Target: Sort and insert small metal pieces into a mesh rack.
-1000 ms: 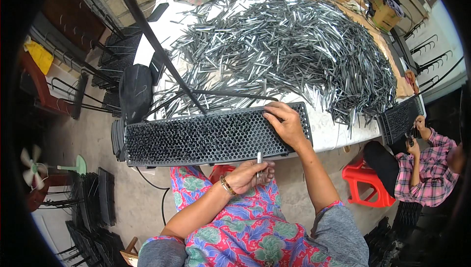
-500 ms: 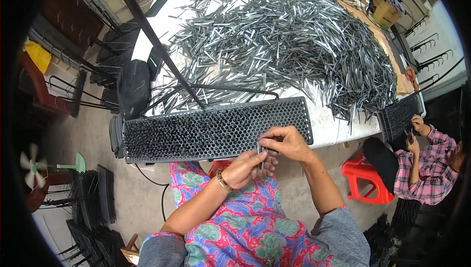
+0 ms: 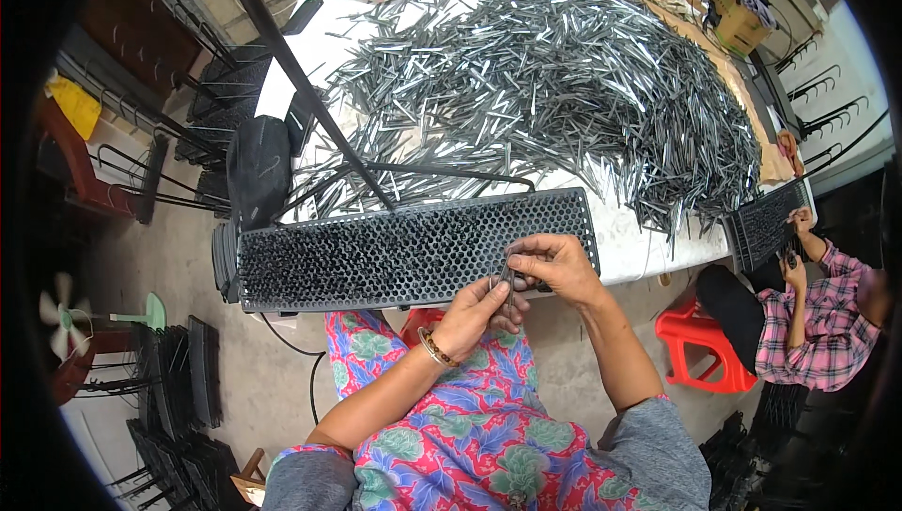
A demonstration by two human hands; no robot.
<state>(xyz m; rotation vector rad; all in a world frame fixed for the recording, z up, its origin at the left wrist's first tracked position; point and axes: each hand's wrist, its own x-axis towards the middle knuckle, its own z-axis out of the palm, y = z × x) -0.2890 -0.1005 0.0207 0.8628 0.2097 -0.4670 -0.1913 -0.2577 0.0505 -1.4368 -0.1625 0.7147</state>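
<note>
Close in front of me, my left hand (image 3: 473, 317) is closed around a few thin dark strips (image 3: 508, 291). My right hand (image 3: 564, 272) pinches with thumb and forefinger at their upper ends; the fingers partly hide what it grips. Both hands are over the near right edge of a long black tray (image 3: 554, 213) full of round holes. Dark pieces stand in many holes from the left to the middle, while the right part shows more open holes. Behind the tray, a large heap of loose dark strips (image 3: 526, 69) covers the white table.
A black post (image 3: 310, 88) slants up beyond the tray. A dark padded object (image 3: 256, 173) sits at its left. To the right, a person (image 3: 817, 323) in a checked shirt works at another tray (image 3: 766, 224) near a red stool (image 3: 700, 351). A small fan (image 3: 66, 332) stands at left.
My right hand has shifted slightly right and up, and its pinch sits a little higher. My left hand has risen a little, still holding the strips.
</note>
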